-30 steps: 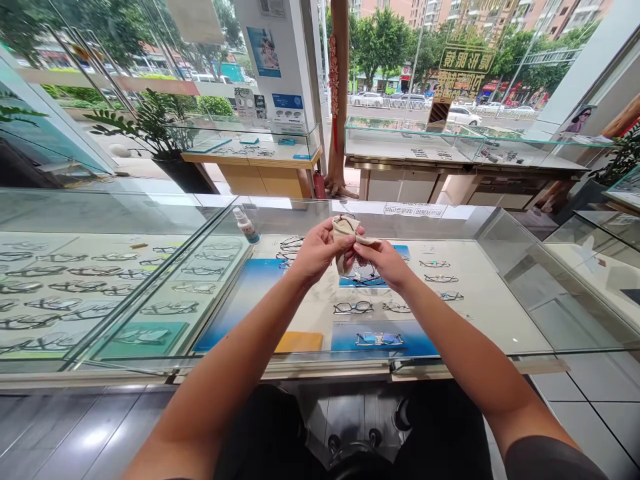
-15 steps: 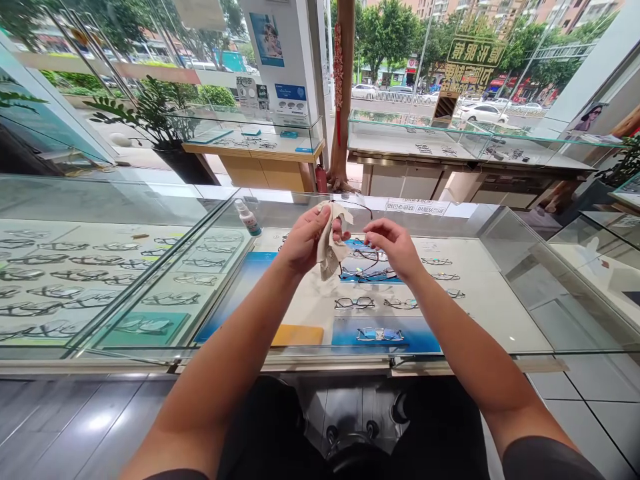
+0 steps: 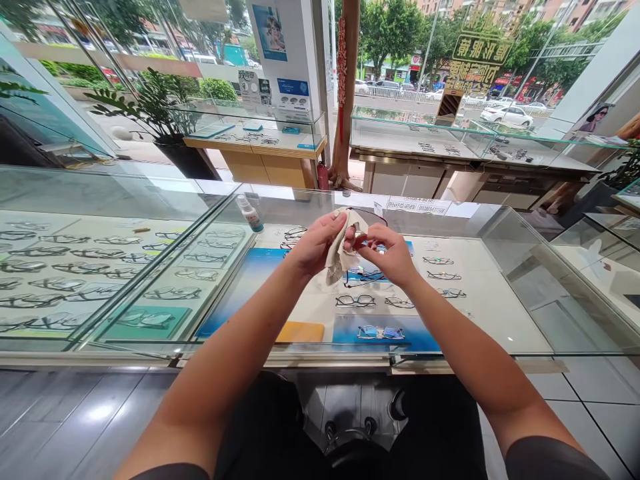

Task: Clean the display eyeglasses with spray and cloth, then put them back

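Observation:
My left hand (image 3: 320, 245) is closed round a beige cleaning cloth (image 3: 337, 262) and a pair of dark-framed eyeglasses above the glass counter. One thin temple of the eyeglasses (image 3: 369, 213) curves out above the fingers, and another dark temple shows below them. My right hand (image 3: 393, 255) meets the left from the right, its thumb and fingers pinched at the eyeglasses by the cloth. Cloth and fingers cover most of the lenses, so the exact grip is partly hidden.
Below the hands, a glass display case (image 3: 300, 293) holds rows of eyeglasses, blue display boards and an orange-yellow case (image 3: 301, 332). A spray bottle (image 3: 250, 213) stands at the left on the counter. Further showcases (image 3: 255, 148) and a potted plant (image 3: 173, 127) are by the windows.
My right hand has moved left and its fingers now meet the eyeglasses beside the cloth. My left hand, with cloth and eyeglasses, has shifted slightly right.

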`<action>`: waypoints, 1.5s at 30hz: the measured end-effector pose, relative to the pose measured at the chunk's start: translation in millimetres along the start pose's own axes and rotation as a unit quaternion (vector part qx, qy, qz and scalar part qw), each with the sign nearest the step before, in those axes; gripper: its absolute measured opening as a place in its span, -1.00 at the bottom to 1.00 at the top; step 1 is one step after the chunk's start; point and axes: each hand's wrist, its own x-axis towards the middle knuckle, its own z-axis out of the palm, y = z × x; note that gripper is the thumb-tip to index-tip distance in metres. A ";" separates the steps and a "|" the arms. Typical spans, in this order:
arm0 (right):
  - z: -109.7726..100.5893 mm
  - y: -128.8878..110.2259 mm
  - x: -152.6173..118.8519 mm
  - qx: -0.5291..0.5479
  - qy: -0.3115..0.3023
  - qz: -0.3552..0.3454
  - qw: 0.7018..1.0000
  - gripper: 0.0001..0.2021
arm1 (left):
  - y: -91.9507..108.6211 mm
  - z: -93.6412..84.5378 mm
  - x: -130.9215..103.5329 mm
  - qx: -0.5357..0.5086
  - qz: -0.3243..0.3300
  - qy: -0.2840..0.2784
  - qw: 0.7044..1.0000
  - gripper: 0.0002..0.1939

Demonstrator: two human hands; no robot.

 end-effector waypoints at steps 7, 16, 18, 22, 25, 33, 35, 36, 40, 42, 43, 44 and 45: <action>0.2 -3.3 0.0 -0.048 -0.036 -0.010 0.998 -0.97 | 0.5 1.4 -1.2 0.005 -0.024 -0.023 0.999 -0.43; 1.6 -8.0 -1.6 -0.061 -0.053 -0.012 0.997 -0.95 | 0.4 -1.9 -1.4 -0.004 -0.058 -0.067 0.996 -0.41; 1.0 -7.2 -1.8 -0.057 -0.063 0.001 0.996 -0.93 | -0.3 -1.4 -1.9 -0.004 -0.059 -0.065 0.996 -0.43; -0.3 -5.1 -1.5 -0.040 -0.084 0.029 0.995 -0.88 | -0.5 0.4 -3.2 0.003 -0.067 -0.066 0.996 -0.47; -1.0 -3.7 -0.9 -0.018 -0.101 0.046 0.994 -0.82 | -0.4 0.7 -3.5 0.015 -0.074 -0.078 0.994 -0.49; -1.5 2.7 -1.2 -0.029 -0.102 0.038 0.994 -0.83 | -1.0 1.6 -3.0 0.027 -0.061 -0.097 0.993 -0.50; -1.4 5.0 -1.3 -0.037 -0.098 0.036 0.994 -0.85 | -0.4 1.5 -2.4 0.029 -0.055 -0.091 0.994 -0.51; -1.4 5.8 -1.2 -0.044 -0.092 0.037 0.994 -0.86 | 0.0 1.3 -2.0 0.029 -0.052 -0.086 0.995 -0.51; -1.9 6.6 -0.3 -0.060 -0.063 0.046 0.995 -0.84 | 1.9 0.0 -0.6 0.020 -0.044 -0.061 0.997 -0.51; -2.1 6.2 0.2 -0.042 -0.074 0.047 0.995 -0.85 | 2.1 -0.8 -0.5 0.015 -0.038 -0.056 0.998 -0.51; -2.1 6.1 0.4 -0.032 -0.078 0.046 0.995 -0.86 | 2.0 -1.1 -0.6 0.014 -0.036 -0.056 0.998 -0.52; -1.9 6.0 0.4 -0.027 -0.078 0.044 0.996 -0.87 | 1.7 -1.5 -0.7 0.013 -0.034 -0.054 0.998 -0.52; -1.6 6.0 0.3 -0.027 -0.074 0.041 0.996 -0.87 | 1.4 -1.8 -0.8 0.013 -0.032 -0.052 0.998 -0.52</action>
